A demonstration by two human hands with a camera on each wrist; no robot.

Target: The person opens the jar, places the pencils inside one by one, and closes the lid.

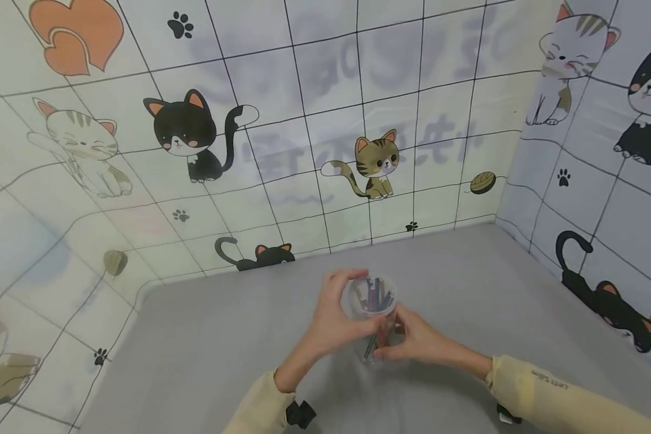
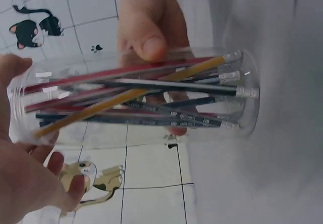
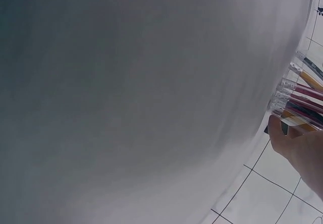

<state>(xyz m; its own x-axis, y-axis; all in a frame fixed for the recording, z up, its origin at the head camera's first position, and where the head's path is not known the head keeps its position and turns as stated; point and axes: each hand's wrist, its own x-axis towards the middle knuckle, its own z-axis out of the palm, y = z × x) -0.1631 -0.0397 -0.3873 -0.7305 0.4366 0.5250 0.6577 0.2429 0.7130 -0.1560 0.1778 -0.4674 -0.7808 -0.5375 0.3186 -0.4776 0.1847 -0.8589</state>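
Note:
A tall clear plastic jar point(image 1: 378, 305) stands on the grey table, holding several pencils. In the left wrist view, red, dark and yellow pencils point(image 2: 202, 68) slant inside it, with eraser ends at the jar's bottom. My left hand point(image 1: 331, 316) grips the jar around its top, thumb on the near side and fingers round the far side. Lower down, my right hand point(image 1: 420, 340) holds the jar's side between thumb and fingers. Whether a lid sits on the rim, I cannot tell. Only the jar's lower end and part of the right hand point(image 3: 298, 151) show in the right wrist view.
The grey tabletop point(image 1: 222, 337) spreads around the jar. Behind it and at both sides hang white cloth walls point(image 1: 314, 199) with a grid and printed cats. Cream sleeves point(image 1: 564, 392) cover both forearms, and a dark strap piece point(image 1: 301, 414) shows by the left wrist.

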